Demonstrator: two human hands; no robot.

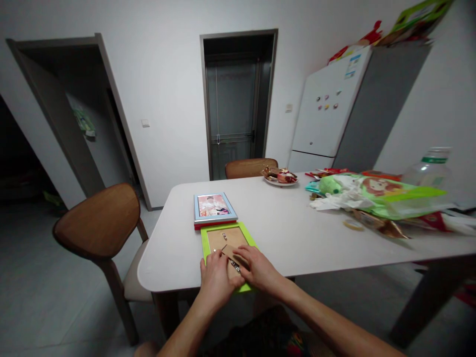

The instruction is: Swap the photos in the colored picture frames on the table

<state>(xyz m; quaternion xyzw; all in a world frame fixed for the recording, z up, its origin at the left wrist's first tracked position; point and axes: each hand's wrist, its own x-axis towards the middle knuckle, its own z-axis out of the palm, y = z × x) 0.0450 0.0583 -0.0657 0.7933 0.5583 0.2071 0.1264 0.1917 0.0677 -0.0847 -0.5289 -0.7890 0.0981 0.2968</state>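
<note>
A green picture frame [246, 231] lies back side up at the table's near edge, its brown backing board [216, 239] showing small metal clips. My left hand [216, 278] rests on the lower left of the frame, fingers bent against a brown flap [231, 254] that stands tilted up from the board. From the right, my right hand [256, 267] pinches the same flap between thumb and fingers. Just behind the green frame, a light blue frame with a picture [213, 206] lies on top of something red.
The white table [178, 248] carries a plate with wrapped items [280, 177] at the back, and green and white packaging [386, 196], a tape roll [353, 225] and a clear plastic bottle [427, 171] at the right. Wooden chairs [98, 220] stand left and behind.
</note>
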